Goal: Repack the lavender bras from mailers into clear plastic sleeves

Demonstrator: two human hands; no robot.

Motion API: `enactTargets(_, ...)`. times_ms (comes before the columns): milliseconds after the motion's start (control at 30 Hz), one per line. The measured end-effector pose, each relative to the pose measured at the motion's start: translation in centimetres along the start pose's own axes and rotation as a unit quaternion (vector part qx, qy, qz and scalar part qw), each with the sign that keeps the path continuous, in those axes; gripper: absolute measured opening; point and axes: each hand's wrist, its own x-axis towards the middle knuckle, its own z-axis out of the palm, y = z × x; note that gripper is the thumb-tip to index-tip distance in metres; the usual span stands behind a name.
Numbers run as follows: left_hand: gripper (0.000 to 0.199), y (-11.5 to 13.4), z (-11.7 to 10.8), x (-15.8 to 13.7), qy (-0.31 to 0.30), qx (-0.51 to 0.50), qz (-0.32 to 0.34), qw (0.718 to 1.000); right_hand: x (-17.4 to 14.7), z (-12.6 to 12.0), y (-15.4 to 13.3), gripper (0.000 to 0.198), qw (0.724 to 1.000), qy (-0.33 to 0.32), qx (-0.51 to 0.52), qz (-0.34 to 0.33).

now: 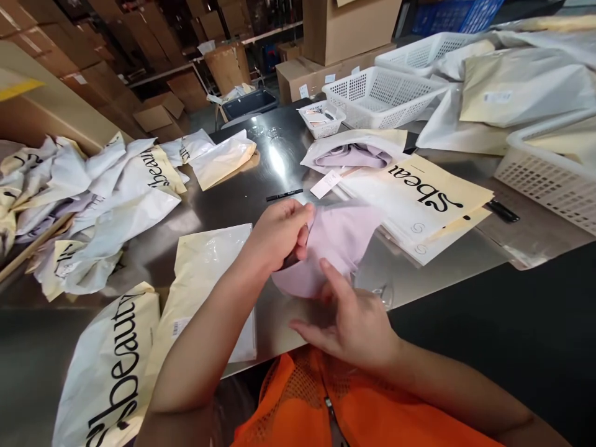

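Note:
A piece of lilac fabric (338, 239), perhaps a garment, is held up over the metal table (261, 164). My left hand (284, 233) pinches its upper left edge, with the fingers closed. Below the cloth, my right hand (356, 316) has its thumb and index finger spread apart. The index fingertip is at the fabric's lower edge; whether it presses on the cloth I cannot tell. Just behind lies an opened mailer bag (395, 138) with folded lilac cloth inside and a white tag (325, 184) by it. A black marker (285, 195) rests beyond my left hand.
Flat printed mailer bags (419, 208) are stacked at right, beside another black marker (503, 211). Packed bags (135, 180) pile up at left. White baskets (382, 93) stand at the back right. A flat bag (214, 254) lies under my left forearm. Cardboard boxes (347, 31) fill the background.

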Motion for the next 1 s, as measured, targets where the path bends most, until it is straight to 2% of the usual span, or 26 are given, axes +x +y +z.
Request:
enactTargets(100,0.031,1.0,0.5,-1.7,0.011,-0.213,-0.006,0.977,-0.7,-0.2,0.1,0.093,0.992,0.123,0.013,-0.027)
enactTargets(167,0.032,1.4,0.8,-2.7,0.041,-0.3,0.002,0.953,-1.1,-0.5,0.4,0.1,0.985,0.168,0.02,-0.033)
enactTargets(267,0.037,2.0,1.6,-4.0,0.077,-0.377,0.011,0.923,-1.4,-0.9,0.2,0.099,0.986,0.166,0.005,-0.014)
enactTargets(367,0.041,2.4,3.2,-4.6,0.077,-0.41,0.016,0.909,-1.2,-2.1,-0.3,0.09,0.988,0.141,-0.063,0.027)
enactTargets(433,0.04,2.1,4.8,-4.6,0.038,-0.412,0.008,0.91,-1.0,-3.3,-0.1,0.071,0.984,0.127,-0.118,0.044)
enactTargets(533,0.034,0.2,7.6,-4.5,-0.054,-0.399,-0.051,0.914,-1.8,-5.4,1.3,0.024,0.979,0.092,-0.181,0.029)
enactTargets(633,0.033,-1.7,10.4,-5.3,-0.112,-0.374,-0.139,0.91,-4.4,-7.4,2.4,0.016,0.982,0.059,-0.178,0.02)
enactTargets(733,0.036,-1.6,12.2,-7.0,-0.178,-0.351,-0.183,0.901,-7.6,-9.4,1.7,0.009,0.992,0.051,-0.111,0.04)
enactTargets(800,0.039,-0.4,12.8,-8.2,-0.242,-0.334,-0.168,0.895,-9.3,-10.6,0.6,0.015,0.991,0.057,-0.1,0.07)
enactTargets(867,0.044,1.4,13.0,-9.2,-0.286,-0.318,-0.123,0.895,-10.6,-11.2,-0.4,0.029,0.98,0.082,-0.136,0.115)
enactTargets(933,0.051,3.3,12.9,-10.0,-0.29,-0.324,-0.055,0.899,-11.4,-11.2,-0.9,0.039,0.963,0.111,-0.174,0.173)
enactTargets(1000,0.056,5.0,12.8,-10.4,-0.252,-0.336,0.019,0.907,-11.4,-11.0,-0.9,0.049,0.949,0.125,-0.189,0.218)
